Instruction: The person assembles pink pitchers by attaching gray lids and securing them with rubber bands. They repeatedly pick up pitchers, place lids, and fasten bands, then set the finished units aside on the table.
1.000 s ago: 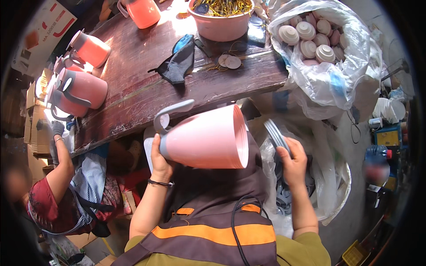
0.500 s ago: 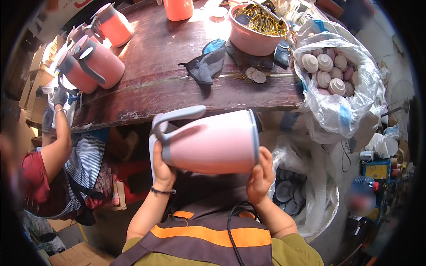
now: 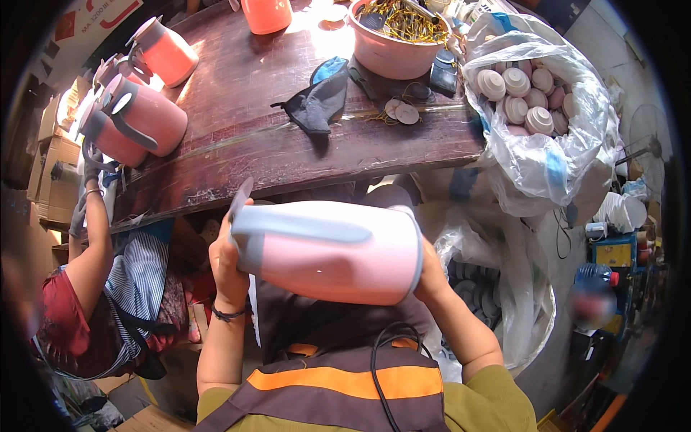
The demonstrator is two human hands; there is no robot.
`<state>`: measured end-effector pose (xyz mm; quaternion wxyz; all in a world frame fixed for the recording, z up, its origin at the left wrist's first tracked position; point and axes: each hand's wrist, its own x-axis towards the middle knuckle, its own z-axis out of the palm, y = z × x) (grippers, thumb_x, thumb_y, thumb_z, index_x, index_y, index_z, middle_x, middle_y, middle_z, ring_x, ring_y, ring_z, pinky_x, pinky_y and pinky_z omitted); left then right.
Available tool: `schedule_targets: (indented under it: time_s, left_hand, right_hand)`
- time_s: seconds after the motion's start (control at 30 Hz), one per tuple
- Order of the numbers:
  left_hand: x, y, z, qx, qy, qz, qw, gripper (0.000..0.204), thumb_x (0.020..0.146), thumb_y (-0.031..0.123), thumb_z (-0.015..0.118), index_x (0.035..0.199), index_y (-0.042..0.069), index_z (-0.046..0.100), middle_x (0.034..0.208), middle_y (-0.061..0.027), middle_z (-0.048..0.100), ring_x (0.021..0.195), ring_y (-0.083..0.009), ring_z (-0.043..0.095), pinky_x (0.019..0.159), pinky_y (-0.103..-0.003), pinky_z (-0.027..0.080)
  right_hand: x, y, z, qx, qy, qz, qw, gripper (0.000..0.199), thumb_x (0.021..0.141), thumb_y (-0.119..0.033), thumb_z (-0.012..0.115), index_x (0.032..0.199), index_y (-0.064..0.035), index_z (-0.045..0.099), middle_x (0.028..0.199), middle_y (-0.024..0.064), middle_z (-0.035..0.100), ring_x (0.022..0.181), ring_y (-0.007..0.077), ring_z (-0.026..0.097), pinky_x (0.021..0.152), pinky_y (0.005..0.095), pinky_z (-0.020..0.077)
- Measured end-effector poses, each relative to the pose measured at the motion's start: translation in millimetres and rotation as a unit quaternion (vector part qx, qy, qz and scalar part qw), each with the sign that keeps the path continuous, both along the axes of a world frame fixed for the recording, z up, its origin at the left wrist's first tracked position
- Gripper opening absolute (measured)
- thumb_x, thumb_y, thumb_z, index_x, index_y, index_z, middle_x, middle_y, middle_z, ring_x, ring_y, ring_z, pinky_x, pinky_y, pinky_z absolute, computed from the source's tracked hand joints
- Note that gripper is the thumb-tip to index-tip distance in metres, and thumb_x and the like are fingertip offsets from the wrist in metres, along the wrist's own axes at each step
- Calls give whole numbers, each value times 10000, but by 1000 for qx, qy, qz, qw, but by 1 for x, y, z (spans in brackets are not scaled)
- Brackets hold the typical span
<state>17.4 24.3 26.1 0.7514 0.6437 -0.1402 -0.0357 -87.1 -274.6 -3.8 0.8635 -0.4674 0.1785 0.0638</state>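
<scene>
A pink thermal jug (image 3: pixel 338 270) with a grey handle lies on its side between my hands, above my lap and in front of the table edge. My left hand (image 3: pixel 229 266) is closed round its grey top end, at the left. A thin grey flap (image 3: pixel 242 196) sticks up beside those fingers; whether it is the jug's lid I cannot tell. On the right, my right hand (image 3: pixel 430 272) grips the grey-rimmed base, its fingers mostly hidden behind it. The jug's handle faces up toward me.
Several pink and orange-lit jugs (image 3: pixel 155 119) stand at the table's left, where a co-worker's hand (image 3: pixel 92 173) reaches. A grey cloth (image 3: pixel 317 108), tags (image 3: pixel 403 113) and a pink basin (image 3: pixel 392 57) lie across the table (image 3: pixel 245 93). A plastic bag (image 3: pixel 561 169) holds several lids (image 3: pixel 538 120).
The jug has rolled so that its handle now faces me, and it sits slightly lower. My left hand has shifted left and up round its top end. The view has moved slightly.
</scene>
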Motion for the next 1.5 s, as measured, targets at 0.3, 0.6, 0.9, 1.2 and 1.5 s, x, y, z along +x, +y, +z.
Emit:
schedule_targets:
  time_s: [0.3, 0.6, 0.9, 1.2, 1.5]
  left_hand:
    - [6, -46, 14, -329, 248, -135, 901, 766, 854, 589, 599, 1414, 130, 350, 1399, -189, 441, 1315, -324, 417, 1069, -534, 356]
    - [8, -70, 23, -209, 217, -1, 953, 144, 857, 153, 575, 989, 94, 579, 1065, -56, 627, 1013, -214, 581, 870, -424, 458]
    - [15, -52, -1, -205, 259, 52, 943, 114, 859, 186, 539, 794, 92, 526, 885, -40, 605, 874, -161, 570, 820, -326, 448]
    - [5, -60, -27, -274, 278, 136, 911, 176, 874, 156, 577, 732, 115, 484, 717, 25, 480, 737, -144, 504, 703, -304, 419]
    - [-5, -71, -21, -349, 322, 169, 864, 57, 889, 105, 605, 879, 51, 588, 830, -21, 586, 885, -181, 603, 904, -368, 508]
  right_hand:
    - [-6, 11, -11, -431, -271, -151, 848, 482, 766, -168, 744, 1162, -18, 513, 1207, 146, 538, 1110, 275, 549, 933, 377, 451]
    - [9, 13, -17, -475, -295, -235, 795, 460, 829, -120, 644, 1220, 29, 454, 1129, 133, 520, 1018, 233, 530, 907, 335, 418]
    - [23, -7, 10, -472, -252, -122, 836, 443, 815, -183, 688, 1166, 17, 507, 1098, 152, 573, 1011, 265, 590, 881, 350, 466]
    - [66, -13, 21, -344, -155, -64, 924, 333, 926, -260, 541, 1110, 17, 517, 967, 125, 596, 776, 172, 574, 684, 280, 480]
    - [90, -32, 2, -333, -166, -88, 924, 463, 994, -386, 458, 1274, -18, 490, 1200, 99, 531, 1112, 156, 500, 956, 297, 394]
